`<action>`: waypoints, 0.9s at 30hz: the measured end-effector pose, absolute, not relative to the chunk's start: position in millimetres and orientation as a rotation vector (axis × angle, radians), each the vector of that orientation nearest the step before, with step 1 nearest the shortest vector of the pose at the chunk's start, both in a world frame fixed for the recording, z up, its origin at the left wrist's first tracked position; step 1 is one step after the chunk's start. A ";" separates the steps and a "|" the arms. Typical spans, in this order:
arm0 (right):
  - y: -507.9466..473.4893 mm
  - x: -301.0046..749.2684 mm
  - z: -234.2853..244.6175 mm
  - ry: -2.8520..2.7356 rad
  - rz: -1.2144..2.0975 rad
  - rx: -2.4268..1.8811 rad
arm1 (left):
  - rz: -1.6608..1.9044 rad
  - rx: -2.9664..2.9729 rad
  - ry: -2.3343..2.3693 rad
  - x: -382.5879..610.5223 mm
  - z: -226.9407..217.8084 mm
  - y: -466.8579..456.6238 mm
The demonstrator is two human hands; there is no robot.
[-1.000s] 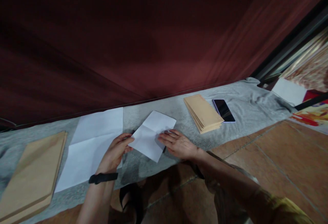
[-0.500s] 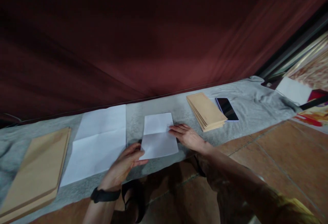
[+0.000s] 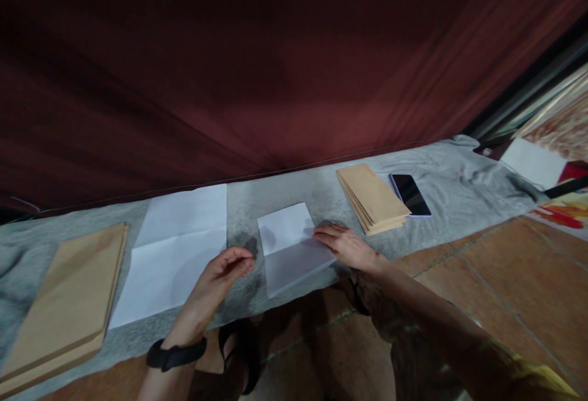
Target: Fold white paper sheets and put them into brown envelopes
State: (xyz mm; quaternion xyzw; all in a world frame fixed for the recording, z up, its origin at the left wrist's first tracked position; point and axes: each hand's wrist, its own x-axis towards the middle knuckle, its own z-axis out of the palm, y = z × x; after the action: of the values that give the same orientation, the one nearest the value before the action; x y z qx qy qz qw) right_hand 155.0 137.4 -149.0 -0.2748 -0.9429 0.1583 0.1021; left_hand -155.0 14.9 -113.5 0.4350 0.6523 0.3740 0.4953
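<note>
A creased sheet of white paper lies in front of me, its near half tilted up along the fold. My right hand has its fingers closed at the right edge of this sheet; the thumb is hidden. Left of the sheet and apart from it, my left hand hovers over the grey cloth, fingertips drawn together with nothing visible in them. Beyond that hand is a larger stack of white paper with a crease across its middle.
Large brown envelopes are stacked at the far left. Smaller brown envelopes lie to the right, beside a phone. Grey cloth covers the surface, with a dark red curtain behind and floor tiles below.
My left hand has let go of the sheet's near left corner and moved left and slightly up. The sheet has turned a little, and its near half tilts up more. My right hand stays on its edge.
</note>
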 end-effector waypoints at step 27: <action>146.8 129.9 -164.7 -2.451 0.483 -1.229 | 0.411 1.442 2.124 -126.8 -142.5 51.8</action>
State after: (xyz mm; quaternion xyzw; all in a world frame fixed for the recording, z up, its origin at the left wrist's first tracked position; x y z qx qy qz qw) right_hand 129.9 146.8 -164.7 -0.4345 -0.8663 0.1708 0.1778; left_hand -126.8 51.8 -142.5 0.5345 0.7870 0.1525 0.2676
